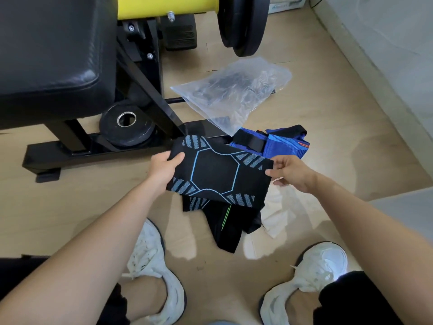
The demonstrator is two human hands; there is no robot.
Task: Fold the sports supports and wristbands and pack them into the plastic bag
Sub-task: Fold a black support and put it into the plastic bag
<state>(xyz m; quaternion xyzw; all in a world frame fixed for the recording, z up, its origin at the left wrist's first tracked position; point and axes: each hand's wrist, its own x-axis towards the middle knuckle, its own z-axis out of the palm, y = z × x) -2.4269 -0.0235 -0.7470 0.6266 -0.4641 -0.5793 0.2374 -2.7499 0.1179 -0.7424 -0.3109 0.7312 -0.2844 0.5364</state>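
A black knee support with a light-blue hexagon pattern (pixel 216 171) is stretched flat between my hands above the floor. My left hand (pixel 164 168) grips its left edge, thumb on top. My right hand (pixel 289 172) pinches its right edge. Under it on the floor lie a black support with a green stripe (pixel 228 227) and a white piece of cloth (pixel 280 211). Blue supports with black straps (pixel 274 143) are heaped just beyond. A clear plastic bag (pixel 234 90) with dark items inside lies further back.
A black weight bench (pixel 46 55) with a steel frame (pixel 77 146) stands on the left, a small weight plate (pixel 126 126) under it. A large weight plate (pixel 243 24) hangs at the back. My white shoes (pixel 154 273) stand on the wooden floor near me.
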